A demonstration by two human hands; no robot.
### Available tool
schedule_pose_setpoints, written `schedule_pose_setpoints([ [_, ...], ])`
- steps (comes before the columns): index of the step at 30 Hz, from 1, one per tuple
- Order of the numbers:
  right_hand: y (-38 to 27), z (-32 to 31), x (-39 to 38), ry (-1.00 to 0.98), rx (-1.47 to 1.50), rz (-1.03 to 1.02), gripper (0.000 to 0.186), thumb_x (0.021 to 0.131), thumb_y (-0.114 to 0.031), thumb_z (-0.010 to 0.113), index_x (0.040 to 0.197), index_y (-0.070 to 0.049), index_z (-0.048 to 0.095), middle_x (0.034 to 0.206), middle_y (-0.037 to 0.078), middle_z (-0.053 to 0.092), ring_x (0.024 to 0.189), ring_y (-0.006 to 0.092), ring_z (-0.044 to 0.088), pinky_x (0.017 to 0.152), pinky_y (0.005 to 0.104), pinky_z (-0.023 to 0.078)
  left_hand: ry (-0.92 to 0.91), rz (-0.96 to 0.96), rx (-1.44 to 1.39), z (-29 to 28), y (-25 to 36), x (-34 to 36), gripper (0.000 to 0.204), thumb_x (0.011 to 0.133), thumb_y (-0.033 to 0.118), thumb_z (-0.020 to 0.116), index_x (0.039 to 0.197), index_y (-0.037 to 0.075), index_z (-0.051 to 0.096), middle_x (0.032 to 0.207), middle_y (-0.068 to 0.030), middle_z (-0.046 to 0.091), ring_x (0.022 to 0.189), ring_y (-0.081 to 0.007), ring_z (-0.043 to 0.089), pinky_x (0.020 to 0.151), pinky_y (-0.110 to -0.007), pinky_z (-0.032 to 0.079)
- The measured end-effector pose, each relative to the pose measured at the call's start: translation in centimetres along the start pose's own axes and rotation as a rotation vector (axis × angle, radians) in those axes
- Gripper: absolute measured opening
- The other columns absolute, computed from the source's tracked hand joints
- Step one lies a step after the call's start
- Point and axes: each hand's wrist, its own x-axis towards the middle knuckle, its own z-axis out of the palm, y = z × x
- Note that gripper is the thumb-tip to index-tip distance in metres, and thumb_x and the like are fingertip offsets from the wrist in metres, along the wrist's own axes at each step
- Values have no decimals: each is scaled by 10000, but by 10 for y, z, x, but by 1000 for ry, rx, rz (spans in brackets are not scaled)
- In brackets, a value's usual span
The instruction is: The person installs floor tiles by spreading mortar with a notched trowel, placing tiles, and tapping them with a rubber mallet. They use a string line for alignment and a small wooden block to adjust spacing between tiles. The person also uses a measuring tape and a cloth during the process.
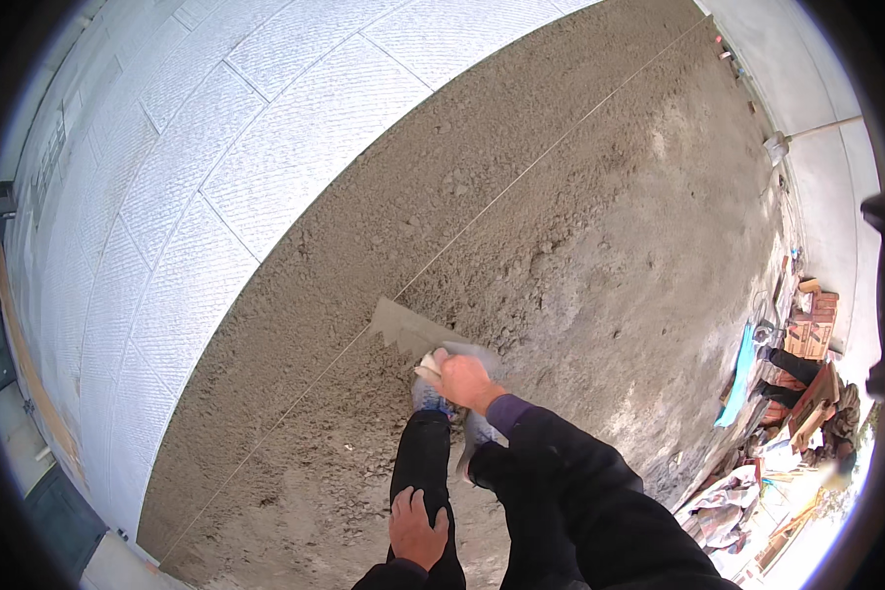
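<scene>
My right hand [465,381] is closed around the pale handle of a notched trowel [406,328]. The trowel's flat grey blade has teeth along its near edge. It lies over the rough grey mortar bed [521,265], just ahead of my feet, with its far left corner by a thin taut string [501,200]. How firmly the blade presses on the mortar I cannot tell. My left hand [418,531] rests on my black-trousered left leg with its fingers apart, holding nothing. Below the trowel, my pale bluish shoes [476,433] stand on the mortar, partly hidden by my right hand and legs.
Large white textured slabs [305,138] border the mortar on the left. A pale wall [806,88] rises at the far right. Along the right edge lie a blue strip [737,376], stacked reddish boxes [812,323], crumpled cloth [726,506] and scattered debris. Two black trouser legs show beside the boxes.
</scene>
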Motion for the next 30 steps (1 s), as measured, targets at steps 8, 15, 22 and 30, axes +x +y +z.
schedule_pose_setpoints([
  [8, 92, -42, 74, 15, -122, -129, 540, 1034, -546, 613, 910, -23, 571, 668, 193, 694, 610, 392, 696, 582, 493, 554, 14, -106, -5, 1, 50, 48, 539, 937, 288, 751, 1336, -37, 589, 1415, -229, 548, 1336, -436, 522, 1086, -545, 453],
  [15, 317, -256, 124, 444, -226, 385, 568, 1026, -569, 623, 964, -5, 604, 837, 298, 724, 814, 509, 714, 710, 577, 568, 79, -200, 111, 44, 123, 60, 487, 920, 256, 750, 1295, -23, 614, 1386, -203, 568, 1304, -424, 539, 1073, -549, 454],
  [22, 345, -325, 113, 577, 16, 250, 517, 1022, -492, 678, 920, 12, 629, 841, 320, 702, 788, 516, 701, 693, 554, 561, 97, -319, 180, 101, 160, 57, 505, 898, 242, 763, 1303, -17, 607, 1372, -205, 578, 1320, -415, 528, 1086, -545, 450],
  [30, 257, -270, 73, -82, 70, -77, 573, 1037, -568, 603, 1032, 5, 596, 751, 222, 728, 736, 424, 740, 670, 521, 582, 217, -402, -82, 42, 308, 102, 493, 925, 171, 742, 1343, -41, 586, 1358, -249, 600, 1308, -449, 548, 1100, -526, 455],
])
